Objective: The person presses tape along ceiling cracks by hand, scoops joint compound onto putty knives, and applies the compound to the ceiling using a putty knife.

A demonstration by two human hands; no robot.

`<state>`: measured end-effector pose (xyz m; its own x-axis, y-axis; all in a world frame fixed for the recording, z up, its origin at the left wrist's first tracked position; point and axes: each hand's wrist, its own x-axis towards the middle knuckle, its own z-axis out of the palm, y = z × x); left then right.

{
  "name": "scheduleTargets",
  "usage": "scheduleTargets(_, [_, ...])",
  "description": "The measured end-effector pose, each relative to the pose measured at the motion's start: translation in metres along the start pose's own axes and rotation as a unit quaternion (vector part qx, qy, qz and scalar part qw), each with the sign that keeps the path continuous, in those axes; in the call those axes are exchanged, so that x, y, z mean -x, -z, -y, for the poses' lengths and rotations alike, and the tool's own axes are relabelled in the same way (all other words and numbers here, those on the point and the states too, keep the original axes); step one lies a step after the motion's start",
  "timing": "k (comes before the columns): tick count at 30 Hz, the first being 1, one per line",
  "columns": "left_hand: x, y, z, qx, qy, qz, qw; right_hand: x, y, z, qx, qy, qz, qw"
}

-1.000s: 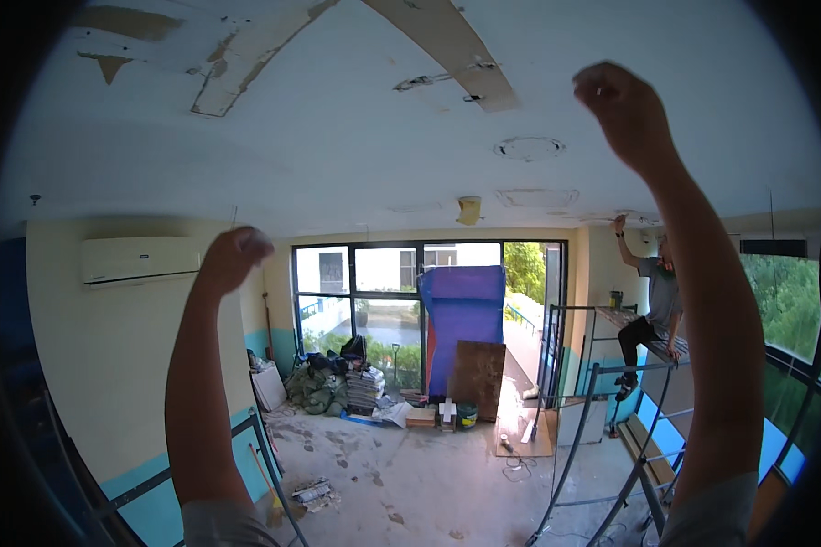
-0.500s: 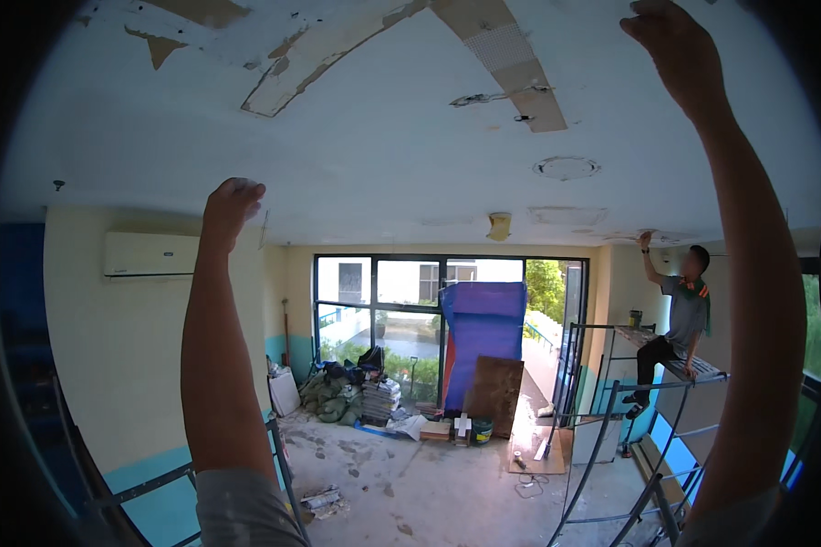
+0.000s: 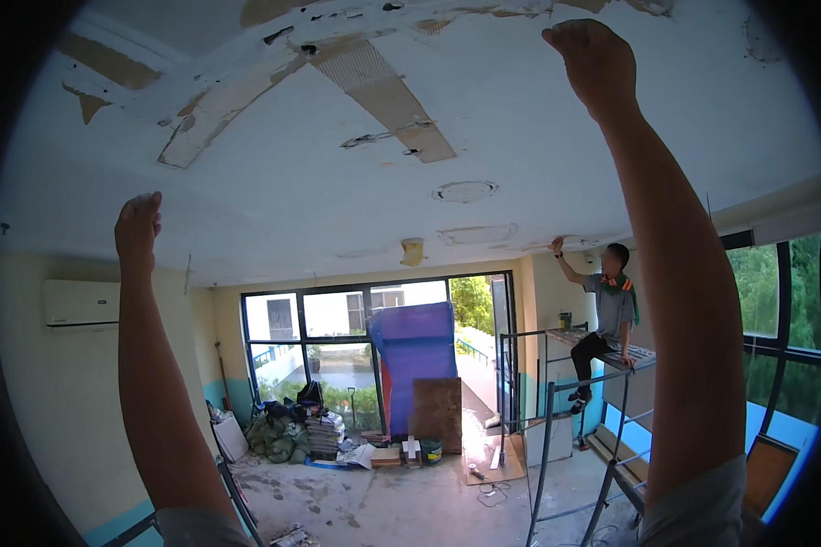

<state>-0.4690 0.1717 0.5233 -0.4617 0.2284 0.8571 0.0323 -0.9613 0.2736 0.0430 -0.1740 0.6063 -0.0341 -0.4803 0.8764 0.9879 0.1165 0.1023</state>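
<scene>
Both arms were held raised from the lower edge, the left hand lifted at the frame's left and the right hand higher, at upper right, its wrist bent leftward. The fingers of both were curled closed; whether the ceiling was touched could not be told. Across the upper frame, its pale surface was marked by bare brown strips, ragged cracks and an oval outline

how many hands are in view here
4. The left hand is raised at left, the right hand is raised at upper right; a co-worker has one raised hand near the ceiling and one lower hand at the platform.
</scene>
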Motion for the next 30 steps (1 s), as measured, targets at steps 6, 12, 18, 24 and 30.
scheduleTargets(6, [-0.018, -0.029, -0.011, 0.092, -0.068, -0.047, 0.992, -0.034, 0.003, -0.045, 0.006, 0.084, -0.002, 0.996])
scheduleTargets(12, [-0.041, -0.061, -0.047, -0.116, -0.089, -0.18, 0.973, -0.056, 0.024, -0.05, 0.051, 0.024, 0.014, 0.998])
scheduleTargets(18, [-0.06, -0.059, -0.05, -0.196, -0.14, -0.215, 0.947, -0.057, 0.018, -0.021, 0.1, 0.155, 0.024, 0.983])
scheduleTargets(24, [-0.085, -0.063, -0.051, -0.241, -0.163, -0.232, 0.928, -0.079, 0.001, -0.027, 0.683, 0.257, 0.037, 0.683])
scheduleTargets(30, [-0.099, -0.07, -0.047, -0.209, -0.186, -0.268, 0.922, -0.066, 0.005, 0.0, 0.732, 0.26, 0.043, 0.628])
